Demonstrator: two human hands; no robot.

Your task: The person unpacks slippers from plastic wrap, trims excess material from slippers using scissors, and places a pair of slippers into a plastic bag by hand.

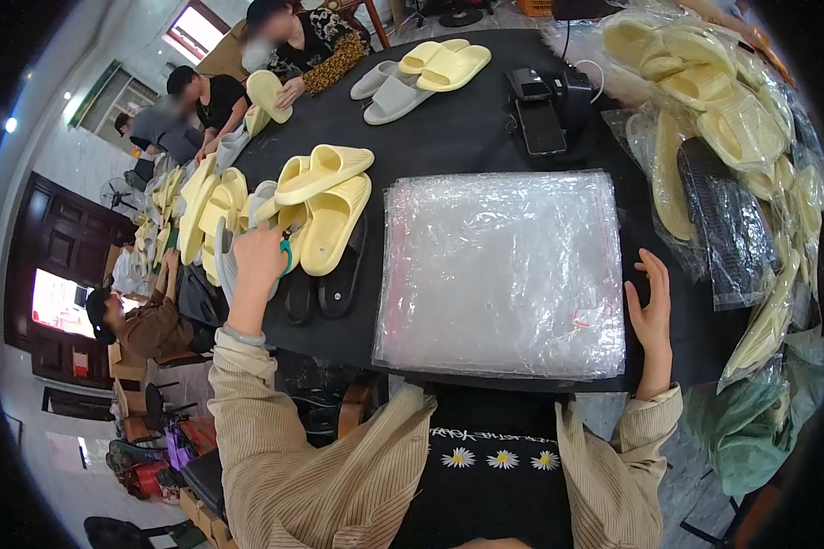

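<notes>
My left hand [260, 258] is closed around a small teal-handled tool [287, 256], mostly hidden by my fingers and looking like scissors. It is at the near left side of a pile of yellow slippers [331, 224]. Dark slippers [341, 284] lie partly under that pile. A stack of clear plastic bags [503, 274] lies flat on the black table [412, 146] in front of me. My right hand [652, 306] is open at the right edge of the stack, fingers apart and holding nothing.
Bagged slippers [718, 110] heap up along the right side. A phone [541, 126] and a dark device [572, 101] sit beyond the bags. Grey slippers [395, 101] and yellow slippers [446, 64] lie at the far side. Co-workers [307, 46] sit along the left, one holding a yellow slipper [267, 95].
</notes>
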